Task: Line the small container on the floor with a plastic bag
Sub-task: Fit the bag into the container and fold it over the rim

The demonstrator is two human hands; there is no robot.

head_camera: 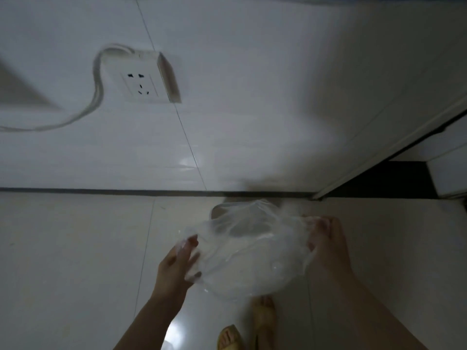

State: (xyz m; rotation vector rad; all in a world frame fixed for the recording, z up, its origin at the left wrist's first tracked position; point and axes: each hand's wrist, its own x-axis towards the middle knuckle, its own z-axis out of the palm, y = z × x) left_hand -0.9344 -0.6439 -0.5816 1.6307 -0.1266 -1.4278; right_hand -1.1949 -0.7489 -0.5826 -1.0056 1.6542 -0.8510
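Observation:
A thin, see-through plastic bag (249, 251) is stretched open between my two hands above the floor. My left hand (177, 263) grips its left edge with thumb and fingers. My right hand (322, 238) holds the right edge, fingers curled into the plastic. Behind the bag, near the wall's base, part of a pale rounded rim (221, 210) shows through the plastic; I cannot tell whether it is the small container.
A white tiled wall rises ahead with a power socket (142, 83) and a white cable (96, 97) looping left. A dark strip (101, 190) marks the wall's base. A door frame (394, 145) and dark threshold lie at right. My sandalled feet (252, 324) stand below the bag.

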